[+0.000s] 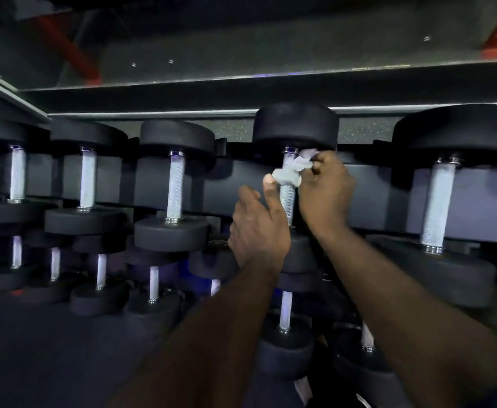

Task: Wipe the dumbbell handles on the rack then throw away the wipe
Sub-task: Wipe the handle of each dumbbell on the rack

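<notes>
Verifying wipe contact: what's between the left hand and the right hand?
Head view: the dumbbell handle, with the crumpled wipe draped across it. The left hand touches one end with its thumb; the right hand pinches the other.

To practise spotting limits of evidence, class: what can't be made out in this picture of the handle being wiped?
Head view:
- Handle: middle hidden by wipe, base by left hand and right hand.
- Wipe: far side behind handle and right hand.
- Lower dumbbells: dim, partly behind forearms.
- Right dumbbell: cut by frame edge.
</notes>
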A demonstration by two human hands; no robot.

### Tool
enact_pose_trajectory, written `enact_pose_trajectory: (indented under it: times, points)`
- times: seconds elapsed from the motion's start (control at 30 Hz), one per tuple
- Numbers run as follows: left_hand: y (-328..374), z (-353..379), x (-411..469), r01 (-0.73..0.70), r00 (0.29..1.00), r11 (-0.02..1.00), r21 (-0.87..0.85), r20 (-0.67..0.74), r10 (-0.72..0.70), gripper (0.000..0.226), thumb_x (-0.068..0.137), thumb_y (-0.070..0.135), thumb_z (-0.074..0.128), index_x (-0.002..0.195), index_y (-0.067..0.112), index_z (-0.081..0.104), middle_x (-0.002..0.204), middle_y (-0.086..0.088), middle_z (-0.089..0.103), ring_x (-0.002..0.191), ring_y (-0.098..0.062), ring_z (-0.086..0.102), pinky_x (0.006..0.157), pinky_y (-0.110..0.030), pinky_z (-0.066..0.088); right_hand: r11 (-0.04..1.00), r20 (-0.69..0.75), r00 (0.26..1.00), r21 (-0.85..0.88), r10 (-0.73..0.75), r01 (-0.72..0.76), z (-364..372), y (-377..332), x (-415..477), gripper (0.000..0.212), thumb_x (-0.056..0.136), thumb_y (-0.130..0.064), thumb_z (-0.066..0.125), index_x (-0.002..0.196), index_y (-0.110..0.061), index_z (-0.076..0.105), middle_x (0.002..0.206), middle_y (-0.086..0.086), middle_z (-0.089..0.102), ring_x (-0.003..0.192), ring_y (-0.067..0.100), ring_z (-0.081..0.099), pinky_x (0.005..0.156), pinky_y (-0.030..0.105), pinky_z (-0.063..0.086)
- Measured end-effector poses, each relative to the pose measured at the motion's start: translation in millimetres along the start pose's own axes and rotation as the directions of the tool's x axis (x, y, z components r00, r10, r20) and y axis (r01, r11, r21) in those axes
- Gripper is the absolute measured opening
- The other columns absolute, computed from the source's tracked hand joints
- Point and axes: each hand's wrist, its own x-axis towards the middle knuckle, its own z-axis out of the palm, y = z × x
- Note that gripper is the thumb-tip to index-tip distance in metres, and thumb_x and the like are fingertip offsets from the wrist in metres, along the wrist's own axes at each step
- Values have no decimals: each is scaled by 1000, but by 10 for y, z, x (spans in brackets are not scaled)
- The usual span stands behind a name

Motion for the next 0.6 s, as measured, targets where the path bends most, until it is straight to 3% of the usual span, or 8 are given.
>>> enact_pose_trajectory:
  times: [0.07,0.17,0.23,0.33,0.37,0.5,0.57,0.6]
  points:
    - [4,-9,3,5,1000,1000,-12,6,-5,54,101,73,24,103,25,48,106,1,63,100,-32,61,79,-41,38,953,28,953,-9,-301,302,-20,57,-142,27,87,1,61,106,-13,75,100,2,75,85,13,67,77,3,43]
    - [-3,-36,10,3,1000,1000,-4,0,-3,54,101,73,25,106,24,49,108,1,64,101,-31,62,78,-40,36,785,167,809,-200,-563,587,-32,163,-150,29,84,-1,64,109,-11,76,119,5,68,107,26,61,91,28,51]
    - [12,-46,-11,11,1000,1000,3,10,-11,56,101,73,24,108,24,49,111,0,64,103,-31,62,78,-40,35,646,368,716,-313,-593,696,-58,141,-129,15,92,-17,64,102,-12,75,112,4,65,106,28,54,85,33,50]
    - [7,-58,-21,20,1000,999,-31,16,-19,56,102,72,19,106,24,46,110,-1,62,104,-32,61,78,-41,36,231,697,385,-309,-605,923,-56,13,14,14,91,-23,63,79,-18,70,84,3,62,88,26,55,78,37,45]
    - [4,-61,-13,17,1000,999,-50,10,-16,57,101,73,17,106,24,46,110,-1,62,105,-32,61,78,-41,36,117,758,313,-302,-572,946,-39,-51,113,12,90,-21,63,79,-20,68,84,3,62,89,26,55,80,37,44]
    - [-57,-21,16,27,998,987,-160,-53,-36,62,98,76,15,112,24,47,117,-1,62,108,-31,60,80,-42,40,-78,826,256,-338,-503,938,-15,-127,373,24,98,-16,46,100,-8,68,107,10,65,110,31,55,103,41,41]
    - [-87,-6,24,25,995,972,-233,-92,-48,69,94,81,12,116,24,46,120,-1,60,114,-30,58,85,-46,46,-188,902,176,-267,-395,945,-4,-51,288,34,99,-17,37,104,-5,68,106,12,66,112,32,57,110,42,36]
    - [-96,0,26,18,993,966,-257,-112,-48,73,92,83,11,117,23,45,120,-2,58,116,-30,56,86,-46,47,-125,920,166,-222,-355,967,-34,-35,216,35,97,-18,36,104,-6,68,103,12,66,109,31,60,107,41,40]
